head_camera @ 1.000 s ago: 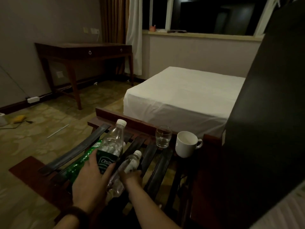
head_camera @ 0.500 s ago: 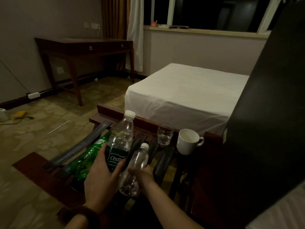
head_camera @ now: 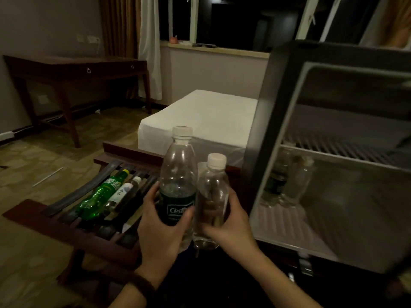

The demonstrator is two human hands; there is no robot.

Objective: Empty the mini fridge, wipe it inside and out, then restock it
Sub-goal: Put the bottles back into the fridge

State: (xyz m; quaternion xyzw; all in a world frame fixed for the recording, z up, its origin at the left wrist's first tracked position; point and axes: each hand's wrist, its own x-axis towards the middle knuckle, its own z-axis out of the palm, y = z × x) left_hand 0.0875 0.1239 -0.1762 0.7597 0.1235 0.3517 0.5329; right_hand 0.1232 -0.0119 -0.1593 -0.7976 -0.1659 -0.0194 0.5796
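Gripping bottles upright (touching), fridge open

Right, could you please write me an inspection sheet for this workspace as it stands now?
Surface: slatted luggage rack, dark wood.
Job's things: mini fridge open, bottles on its floor; tall water bottle and small water bottle held upright.
Clutter: green bottle and brown bottle lying on the rack.
Hands: left hand grips the tall bottle; right hand grips the small one.
Cables: power strip at the wall.
Surroundings: bed, desk, window.
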